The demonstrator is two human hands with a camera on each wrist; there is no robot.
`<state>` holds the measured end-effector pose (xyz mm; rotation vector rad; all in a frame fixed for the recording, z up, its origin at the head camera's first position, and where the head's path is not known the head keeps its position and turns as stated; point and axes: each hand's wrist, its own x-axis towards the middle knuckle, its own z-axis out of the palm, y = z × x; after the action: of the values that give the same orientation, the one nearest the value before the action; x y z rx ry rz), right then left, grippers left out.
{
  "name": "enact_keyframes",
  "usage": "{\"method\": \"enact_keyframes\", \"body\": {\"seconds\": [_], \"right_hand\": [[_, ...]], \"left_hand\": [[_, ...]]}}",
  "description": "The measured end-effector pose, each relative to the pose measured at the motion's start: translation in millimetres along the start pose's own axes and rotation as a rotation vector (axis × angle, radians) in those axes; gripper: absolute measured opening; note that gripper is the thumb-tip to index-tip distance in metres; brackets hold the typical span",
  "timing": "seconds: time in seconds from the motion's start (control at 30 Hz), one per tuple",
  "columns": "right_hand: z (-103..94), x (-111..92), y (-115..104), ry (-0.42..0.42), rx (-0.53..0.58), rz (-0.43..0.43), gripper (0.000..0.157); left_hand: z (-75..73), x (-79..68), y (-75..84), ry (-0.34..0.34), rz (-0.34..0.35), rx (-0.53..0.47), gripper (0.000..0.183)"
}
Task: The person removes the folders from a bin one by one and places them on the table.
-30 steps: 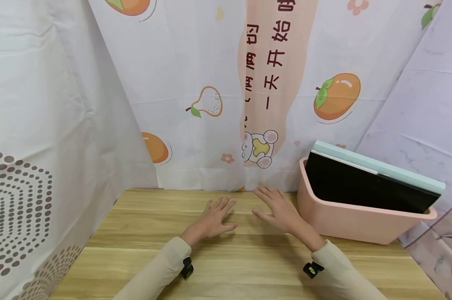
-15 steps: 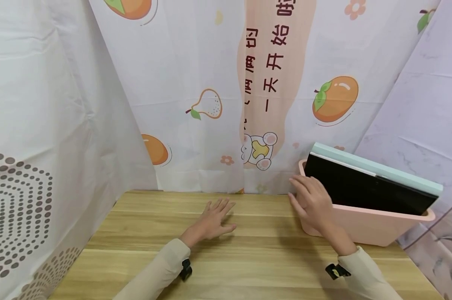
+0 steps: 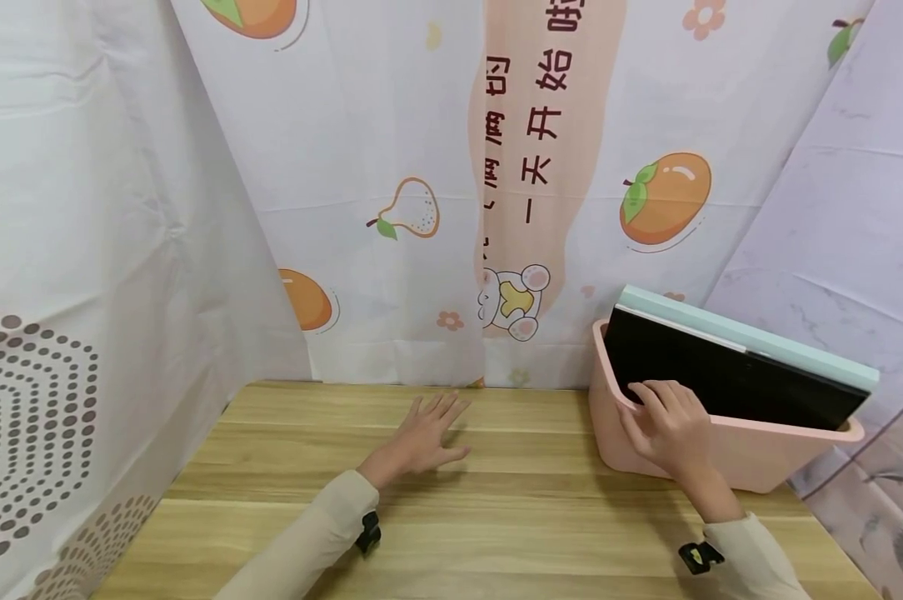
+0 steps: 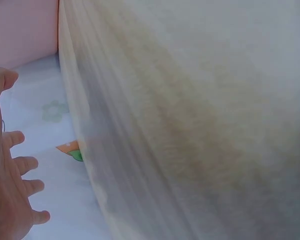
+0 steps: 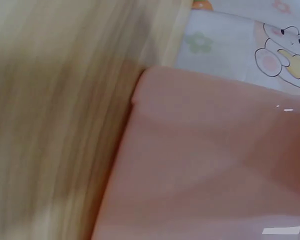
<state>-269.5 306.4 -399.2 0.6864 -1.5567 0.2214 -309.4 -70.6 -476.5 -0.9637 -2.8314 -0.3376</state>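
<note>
At the right of the head view, my right hand (image 3: 675, 427) is at the near left corner of a pink plastic bin (image 3: 751, 454). Its fingers curl over the rim and the thumb lies against the outside wall. A flat black panel (image 3: 729, 367) with a white strip along its top edge leans in the bin, and a mint-green slab (image 3: 751, 337) stands behind it. My left hand (image 3: 420, 437) is spread over the wooden table, holding nothing. In the right wrist view the bin wall (image 5: 205, 150) fills much of the frame, without the hand.
The wooden table (image 3: 451, 533) ends at a printed curtain (image 3: 391, 292) behind. A white dotted cloth (image 3: 122, 250) hangs at the left, and a marbled sheet (image 3: 834, 208) hangs at the right beside the bin.
My right hand has moved right, from over the table beside the bin to the bin's near rim, and its fingers have curled. The left hand has stayed in place.
</note>
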Motion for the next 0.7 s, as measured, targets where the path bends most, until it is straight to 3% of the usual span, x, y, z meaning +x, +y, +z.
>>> {"method": "enact_keyframes", "body": {"seconds": [0.47,0.7], "right_hand": [[5.4,1.5,0.5,0.121,0.048,-0.039,0.035],[7.2,-3.1,-0.8,0.172,0.072,-0.033,0.036]], "left_hand": [[-17.8,18.2,4.4,0.020,0.054,0.044,0.079],[-38.4,35.5,17.0,0.035,0.092,0.088,0.076]]}}
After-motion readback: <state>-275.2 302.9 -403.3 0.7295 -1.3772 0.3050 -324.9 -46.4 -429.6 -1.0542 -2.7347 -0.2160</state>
